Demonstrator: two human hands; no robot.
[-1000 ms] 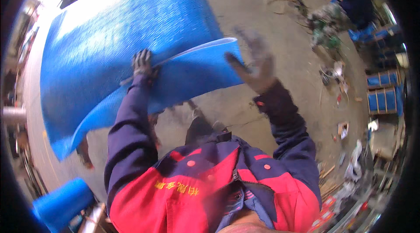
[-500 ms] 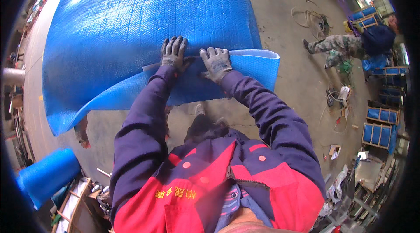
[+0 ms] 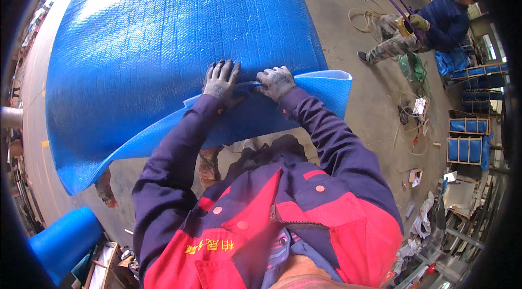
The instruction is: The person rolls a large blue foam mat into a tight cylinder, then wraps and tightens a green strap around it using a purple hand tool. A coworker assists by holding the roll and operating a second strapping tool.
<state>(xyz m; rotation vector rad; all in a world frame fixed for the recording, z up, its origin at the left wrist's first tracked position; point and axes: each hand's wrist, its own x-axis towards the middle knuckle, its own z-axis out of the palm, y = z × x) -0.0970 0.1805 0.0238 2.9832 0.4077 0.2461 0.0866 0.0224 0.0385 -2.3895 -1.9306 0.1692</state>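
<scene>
A large blue bubble-textured sheet lies over a bulky form in front of me. Its near edge is folded back, showing a paler underside at the right end and hanging down at the left. My left hand, in a grey work glove, rests on the sheet with fingers stretched forward and slightly spread, thumb near the fold. Just right of it, my right hand, gloved too, has its fingers bent over the folded edge, its thumb hidden under the fold. Both forearms reach forward in dark sleeves.
At the right, a person in camouflage trousers holds long purple bars or straps. Hoses and cords lie on the floor nearby. Blue-wrapped crates line the right side. A blue roll stands at lower left, beside a wooden crate.
My right hand's fingers have curled more over the fold, and my left hand has shifted slightly down. The sheet's left corner hangs lower in view. The other person has straightened up, purple bars raised.
</scene>
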